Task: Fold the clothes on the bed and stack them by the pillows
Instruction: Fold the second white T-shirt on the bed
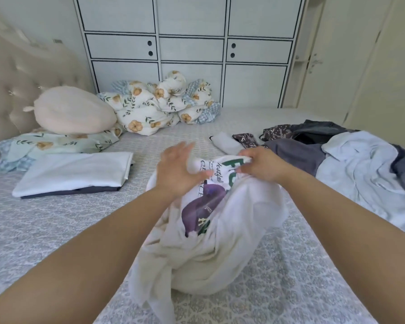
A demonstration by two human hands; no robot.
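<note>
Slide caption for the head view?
Right hand grips printed white T-shirt, left hand open beside it; folded stack lies near pillows.

Print is carried only by the white T-shirt (220, 242), which is bunched up on the bed. Near its top edge, large green capitals are seen, of which only "F" and part of a second letter can be read before the fabric is covered by the right hand (262, 166). Beside them, slanted dark script is partly legible as "...estfal", with "C" above and "CE" below. On the purple patch, small pale digits "202" are made out, and green letters beneath are cut off by folds.
</note>
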